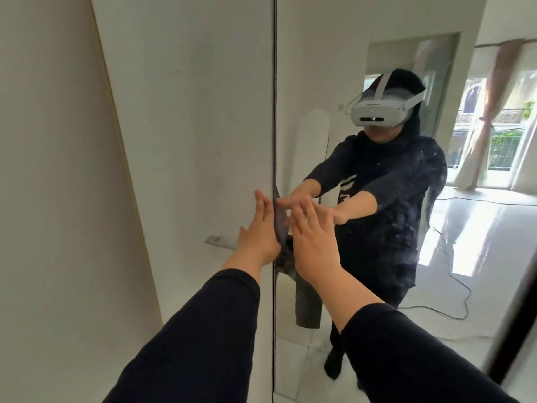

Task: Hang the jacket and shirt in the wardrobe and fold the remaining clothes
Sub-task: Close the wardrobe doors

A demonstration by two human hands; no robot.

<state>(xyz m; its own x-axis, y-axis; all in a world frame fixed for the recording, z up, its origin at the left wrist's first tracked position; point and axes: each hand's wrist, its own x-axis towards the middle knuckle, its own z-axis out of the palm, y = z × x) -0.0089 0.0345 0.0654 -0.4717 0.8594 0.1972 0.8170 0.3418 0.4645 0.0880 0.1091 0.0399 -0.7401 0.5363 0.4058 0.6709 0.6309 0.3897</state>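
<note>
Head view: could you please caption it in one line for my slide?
Both open hands, left hand and right hand, press the closed wardrobe doors, grey fabric caught between them.

White wall [43,141], glossy white floor [479,242] and sunlit curtained window [499,135] in mirror reflection

The scene was bright with soft daylight. The light came from a tall window [502,146] seen in the mirror door [363,53], where it was blown out to white, and it laid a strong glare on the glossy floor [465,228]. Shadows were faint. The wide lens bent straight edges near the frame's borders. The hands looked slightly soft, and the reflection was hazy.
</note>
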